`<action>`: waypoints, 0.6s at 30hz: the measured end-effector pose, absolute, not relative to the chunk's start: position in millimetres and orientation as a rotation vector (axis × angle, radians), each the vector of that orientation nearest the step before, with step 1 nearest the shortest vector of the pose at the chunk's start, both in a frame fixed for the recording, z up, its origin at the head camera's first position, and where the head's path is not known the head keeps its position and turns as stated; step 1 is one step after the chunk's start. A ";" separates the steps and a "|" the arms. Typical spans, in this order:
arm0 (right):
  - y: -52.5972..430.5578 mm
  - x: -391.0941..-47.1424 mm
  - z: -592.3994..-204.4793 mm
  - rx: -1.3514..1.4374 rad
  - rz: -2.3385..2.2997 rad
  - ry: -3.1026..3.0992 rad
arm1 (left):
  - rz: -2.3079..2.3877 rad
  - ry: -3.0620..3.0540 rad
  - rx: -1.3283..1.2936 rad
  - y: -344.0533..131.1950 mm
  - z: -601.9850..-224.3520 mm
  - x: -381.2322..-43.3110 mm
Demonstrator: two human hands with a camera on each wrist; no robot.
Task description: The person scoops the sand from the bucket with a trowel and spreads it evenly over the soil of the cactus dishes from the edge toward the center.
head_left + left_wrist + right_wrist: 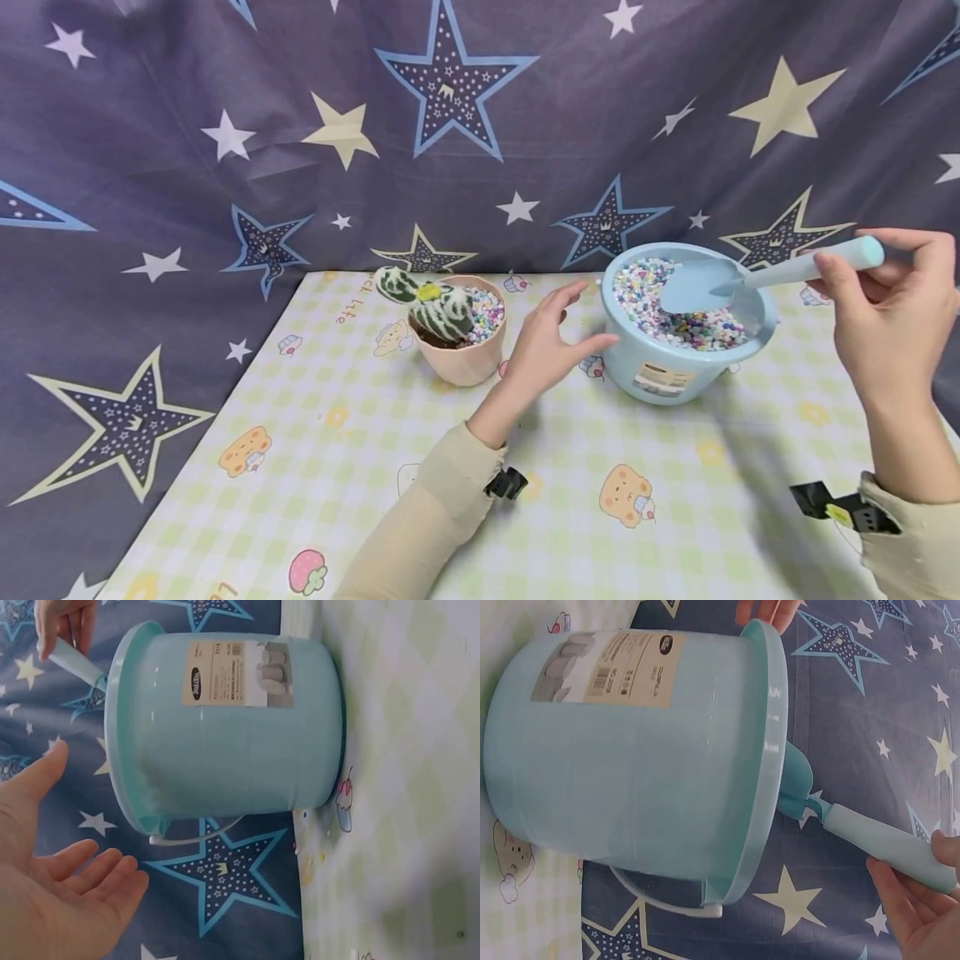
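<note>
My right hand (pixel 896 321) holds a light blue hand trowel (pixel 802 268) by its handle, thumb against fingers. The trowel's blade lies over the small multicoloured pebbles (pixel 641 292) inside a light blue bucket (pixel 626 362). In the right wrist view, the trowel's handle (pixel 881 840) slopes out past the bucket's rim. My left hand (pixel 542 342) is held just left of the bucket, fingers apart and holding nothing; the left wrist view shows a gap between this hand (pixel 67 900) and the bucket (pixel 225 761).
A pink pot (pixel 465 362) with a striped green cactus (pixel 442 315), a yellow flower, soil and coloured pebbles stands left of my left hand. A checked cloth (pixel 555 533) covers the table. Behind hangs a dark star-patterned curtain (pixel 277 75). A few loose pebbles lie beside the bucket.
</note>
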State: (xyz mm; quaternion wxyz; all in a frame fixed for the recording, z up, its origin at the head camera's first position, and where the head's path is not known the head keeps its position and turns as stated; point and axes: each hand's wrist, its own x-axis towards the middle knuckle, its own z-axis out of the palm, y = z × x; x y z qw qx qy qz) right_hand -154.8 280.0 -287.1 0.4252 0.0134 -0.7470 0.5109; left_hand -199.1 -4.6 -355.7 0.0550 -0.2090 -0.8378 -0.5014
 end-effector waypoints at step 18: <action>302.2 -161.8 -289.0 -0.032 1.649 -1.681 | -1.476 -2.575 -0.626 21.2 -367.1 -204.1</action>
